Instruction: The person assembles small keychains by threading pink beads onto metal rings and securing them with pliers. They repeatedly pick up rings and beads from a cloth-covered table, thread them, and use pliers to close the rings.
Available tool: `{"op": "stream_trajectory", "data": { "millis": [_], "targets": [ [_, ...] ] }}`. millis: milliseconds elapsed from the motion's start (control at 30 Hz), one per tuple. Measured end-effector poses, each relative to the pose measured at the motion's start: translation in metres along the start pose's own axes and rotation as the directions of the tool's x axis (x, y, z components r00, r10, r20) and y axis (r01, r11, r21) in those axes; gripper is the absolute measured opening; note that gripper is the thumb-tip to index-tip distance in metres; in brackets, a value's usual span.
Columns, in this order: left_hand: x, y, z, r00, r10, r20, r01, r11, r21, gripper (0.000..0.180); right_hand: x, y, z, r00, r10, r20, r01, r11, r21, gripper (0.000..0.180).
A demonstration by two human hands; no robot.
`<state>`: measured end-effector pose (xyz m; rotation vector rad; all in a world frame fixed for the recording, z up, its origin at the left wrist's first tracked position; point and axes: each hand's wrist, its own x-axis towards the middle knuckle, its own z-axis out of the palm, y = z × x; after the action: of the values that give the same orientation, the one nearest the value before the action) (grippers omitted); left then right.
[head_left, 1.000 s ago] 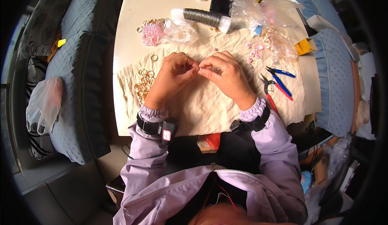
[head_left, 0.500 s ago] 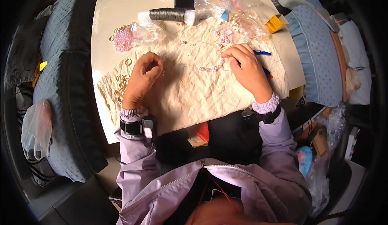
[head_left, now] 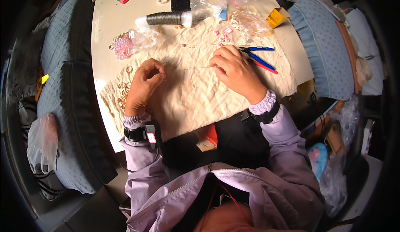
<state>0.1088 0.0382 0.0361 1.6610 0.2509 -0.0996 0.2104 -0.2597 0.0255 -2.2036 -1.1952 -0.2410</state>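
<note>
Thin wire (head_left: 196, 68) is the thing to watch here, lying nearly straight across the middle of the crumpled cloth (head_left: 189, 103) on the desk (head_left: 106, 28). Picture a clock on that cloth, 12 being the far side of the desk.

Hands are well apart. Left hand (head_left: 143, 84) sits at 9 o'clock, thumb and forefinger curled into a ring, but I can't tell if anything's between the tips. Right hand (head_left: 238, 71) is at 3 o'clock, palm down with fingers bent, and one end of the wire runs to its fingertips. They cover that spot, so whether they're pinching it or just resting there, can't say.

Around them: gold rings (head_left: 123, 94) just beyond the left hand toward 8, a bag of pink beads (head_left: 123, 48) at 10, a spool of dark wire (head_left: 168, 18) at 11, loose pink beads (head_left: 223, 38) at 1, and blue-handled pliers (head_left: 261, 48) plus a red-handled tool (head_left: 266, 68) between 2 and 3, right by the right hand.

My read: this is fine wire handling, no tool in use. Next move calls for a light, exact fingertip grip and a straight wire, cuz something that skinny probably kinks easily.
</note>
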Motion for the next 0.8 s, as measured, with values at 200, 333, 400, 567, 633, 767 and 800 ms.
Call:
{"op": "stream_trajectory", "data": {
  "millis": [200, 333, 400, 567, 633, 767, 800],
  "targets": [
    [0.003, -0.005, 0.0, 0.999, 0.022, -0.026, -0.022, 0.999, 0.028, 0.009, -0.022, -0.001, -0.025, 0.975, 0.136, -0.177, -0.135, 0.991, 0.017, 0.023],
    [0.005, -0.006, 0.002, 0.997, 0.069, -0.02, -0.069, 0.998, 0.011, 0.008, -0.03, -0.003, -0.039, 0.919, 0.304, -0.25, -0.273, 0.95, 0.151, 0.022],
    [0.003, -0.005, 0.0, 0.994, 0.101, -0.028, -0.1, 0.994, 0.037, 0.007, -0.026, -0.009, -0.04, 0.868, 0.482, -0.122, -0.409, 0.831, 0.378, 0.018],
    [0.004, -0.007, 0.0, 0.989, 0.143, -0.044, -0.144, 0.99, -0.005, 0.007, 0.021, -0.03, -0.008, 0.972, 0.234, 0.004, -0.21, 0.868, 0.45, 0.013],
    [0.005, -0.009, 0.0, 0.988, 0.142, -0.056, -0.144, 0.988, -0.05, 0.007, 0.045, -0.037, 0.012, 0.997, 0.076, -0.018, -0.064, 0.928, 0.367, 0.012],
    [0.007, -0.012, -0.001, 0.984, 0.152, -0.09, -0.158, 0.985, -0.063, 0.007, 0.07, -0.044, 0.041, 0.999, 0.041, -0.013, -0.034, 0.93, 0.365, 0.011],
    [0.008, -0.014, 0.0, 0.983, 0.153, -0.097, -0.159, 0.986, -0.052, 0.007, 0.071, -0.043, 0.045, 0.994, 0.101, 0.031, -0.105, 0.893, 0.438, 0.011]
  ]
}}
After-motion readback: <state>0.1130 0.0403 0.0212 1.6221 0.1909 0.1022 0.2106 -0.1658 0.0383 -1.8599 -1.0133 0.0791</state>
